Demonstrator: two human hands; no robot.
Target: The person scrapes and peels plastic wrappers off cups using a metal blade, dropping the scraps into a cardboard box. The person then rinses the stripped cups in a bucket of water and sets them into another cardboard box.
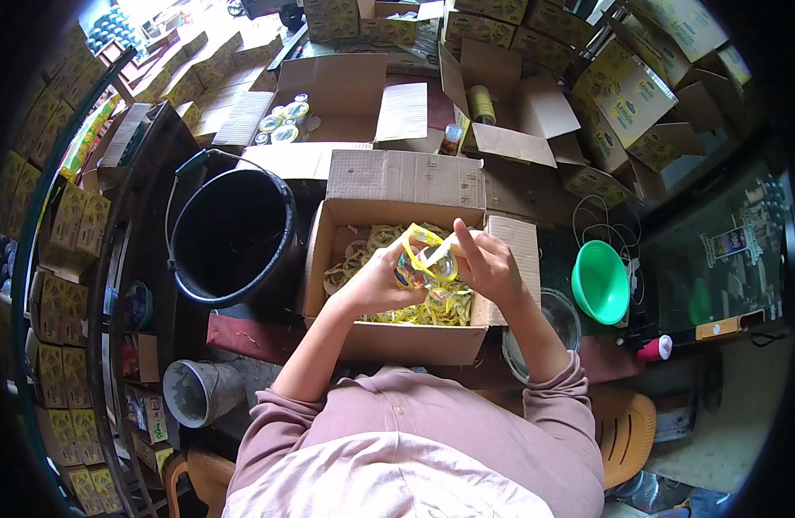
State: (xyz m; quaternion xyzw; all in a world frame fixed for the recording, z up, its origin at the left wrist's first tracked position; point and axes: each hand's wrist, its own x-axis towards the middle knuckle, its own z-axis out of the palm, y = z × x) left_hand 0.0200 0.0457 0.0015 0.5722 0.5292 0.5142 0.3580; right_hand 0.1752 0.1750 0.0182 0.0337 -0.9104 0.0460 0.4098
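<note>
My left hand (378, 282) is closed around a small, clear printed plastic cup (411, 273). A yellow plastic strip (450, 268) loops at the cup's upper right side. My right hand (492, 266) has its index finger raised, and its other fingers are curled against the strip; the exact grip is partly hidden. Both hands are above an open cardboard box (400, 345) holding many yellow-and-clear plastic strips (423, 312).
A black bucket (281, 194) stands left of the box. To the right are a green bowl (600, 282) and a clear round container (563, 315). Behind, one open carton (332, 78) holds several lidded cups (285, 121). A grey pail (199, 393) lies tilted at lower left.
</note>
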